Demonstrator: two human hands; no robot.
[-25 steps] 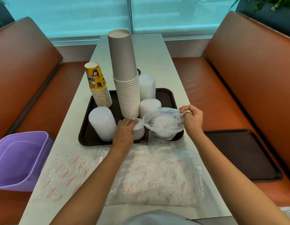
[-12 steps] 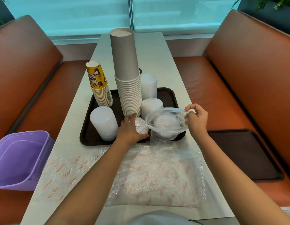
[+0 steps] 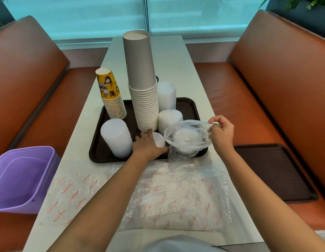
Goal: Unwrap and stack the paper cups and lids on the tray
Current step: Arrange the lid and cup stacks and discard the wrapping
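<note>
Both hands work at the near edge of the tray, just below the middle of the frame. Right hand pinches the stretched mouth of a thin clear wrapper and holds it up and open; left hand lies with fingers spread over a short pile of lids beside the tall grey cup stack.

Inside the wrapper sits another lid stack, on the tray's near right corner. The film looks feather-light, limp and slippery, so it should peel off best when taken by the rim, as now. The lids look thin, light and easily knocked askew, so a grip round the sides of the whole pile seems safest. Toppling the cup tower is the likely risk.
</note>
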